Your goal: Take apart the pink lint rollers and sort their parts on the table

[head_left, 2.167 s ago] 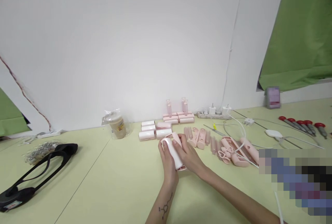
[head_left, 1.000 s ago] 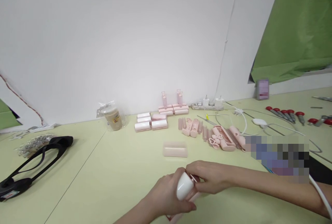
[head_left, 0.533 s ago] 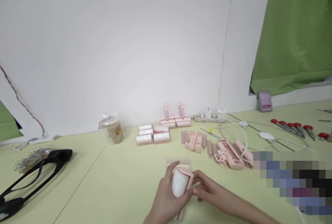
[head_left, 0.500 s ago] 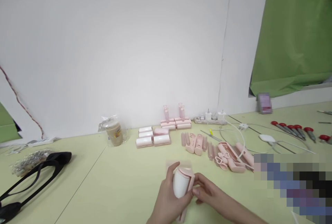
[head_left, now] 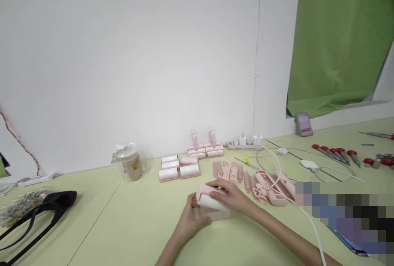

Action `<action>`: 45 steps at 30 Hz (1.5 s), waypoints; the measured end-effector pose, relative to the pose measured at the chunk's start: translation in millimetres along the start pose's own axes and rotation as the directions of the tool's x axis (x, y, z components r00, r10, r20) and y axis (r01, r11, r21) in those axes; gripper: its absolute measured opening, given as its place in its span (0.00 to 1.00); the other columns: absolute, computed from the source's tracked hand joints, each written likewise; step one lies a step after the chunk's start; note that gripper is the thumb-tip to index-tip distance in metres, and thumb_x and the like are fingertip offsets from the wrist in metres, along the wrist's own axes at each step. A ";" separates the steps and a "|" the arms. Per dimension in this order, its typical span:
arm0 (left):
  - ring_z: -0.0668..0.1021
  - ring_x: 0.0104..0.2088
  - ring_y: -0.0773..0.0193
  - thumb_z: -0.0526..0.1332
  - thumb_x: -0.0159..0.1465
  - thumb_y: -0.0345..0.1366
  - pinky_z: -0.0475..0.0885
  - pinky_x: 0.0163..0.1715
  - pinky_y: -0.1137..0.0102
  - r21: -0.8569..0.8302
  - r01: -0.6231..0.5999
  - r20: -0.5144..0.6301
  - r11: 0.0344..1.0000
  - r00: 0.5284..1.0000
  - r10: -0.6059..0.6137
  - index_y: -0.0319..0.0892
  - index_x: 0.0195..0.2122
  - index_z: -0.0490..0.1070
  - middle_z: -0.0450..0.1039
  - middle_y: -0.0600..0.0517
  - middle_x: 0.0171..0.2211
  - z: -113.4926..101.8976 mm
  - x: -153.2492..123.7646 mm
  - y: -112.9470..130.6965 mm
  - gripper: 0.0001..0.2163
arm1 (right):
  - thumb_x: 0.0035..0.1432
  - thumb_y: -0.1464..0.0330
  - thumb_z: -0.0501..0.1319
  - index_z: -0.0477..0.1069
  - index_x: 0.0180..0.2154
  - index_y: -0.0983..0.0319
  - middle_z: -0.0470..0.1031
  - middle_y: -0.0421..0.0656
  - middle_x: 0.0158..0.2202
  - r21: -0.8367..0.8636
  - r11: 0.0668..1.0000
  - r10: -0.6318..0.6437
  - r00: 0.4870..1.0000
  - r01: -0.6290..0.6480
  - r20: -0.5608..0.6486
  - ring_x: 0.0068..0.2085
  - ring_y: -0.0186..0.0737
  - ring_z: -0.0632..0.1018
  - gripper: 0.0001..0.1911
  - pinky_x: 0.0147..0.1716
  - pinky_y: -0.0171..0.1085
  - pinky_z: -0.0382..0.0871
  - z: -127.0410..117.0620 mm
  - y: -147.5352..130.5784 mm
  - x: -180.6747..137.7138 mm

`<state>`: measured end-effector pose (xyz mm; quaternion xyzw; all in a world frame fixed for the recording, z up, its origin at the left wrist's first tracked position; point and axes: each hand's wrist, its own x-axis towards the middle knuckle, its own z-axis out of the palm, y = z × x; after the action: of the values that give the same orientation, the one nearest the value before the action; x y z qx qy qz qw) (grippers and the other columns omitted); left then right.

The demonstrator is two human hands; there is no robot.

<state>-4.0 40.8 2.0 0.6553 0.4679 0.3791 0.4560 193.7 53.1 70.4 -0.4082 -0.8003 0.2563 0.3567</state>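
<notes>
Both my hands meet at the middle of the pale green table [head_left: 129,233] around a white roller in a pink frame [head_left: 207,200]. My left hand [head_left: 188,221] grips it from the near left side. My right hand [head_left: 231,197] lies over its top and right end. A translucent pink cover [head_left: 215,215] lies on the table right under the roller, touching it. Just behind stand rows of finished white and pink rollers [head_left: 179,169]. Loose pink plastic parts [head_left: 246,175] lie to the right of those.
A wrapped cup [head_left: 131,163] stands by the white wall. A black strap [head_left: 37,212] and a bag of metal bits [head_left: 19,205] lie at left. A power strip [head_left: 243,144], white cables [head_left: 289,200] and red-handled screwdrivers [head_left: 334,153] are at right.
The roller was upright in my hands near the table's front edge. Now it lies on its side, farther from me, resting on the pink cover, with my right hand over it.
</notes>
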 end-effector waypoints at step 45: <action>0.64 0.46 0.56 0.66 0.44 0.39 0.60 0.46 0.65 0.270 -0.150 0.179 0.951 0.978 0.103 0.46 0.43 0.64 0.66 0.53 0.43 16.7 -14.9 16.4 0.24 | 0.49 0.73 0.52 0.62 0.32 0.60 0.67 0.38 0.28 -0.409 0.907 0.050 0.941 0.097 0.334 0.27 0.33 0.66 0.06 0.24 0.31 0.55 -51.4 -43.9 -7.7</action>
<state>11.7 20.1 11.7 0.7709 0.4352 0.2824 0.3695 216.3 29.4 130.0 -0.4155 -0.8906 0.1396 0.1217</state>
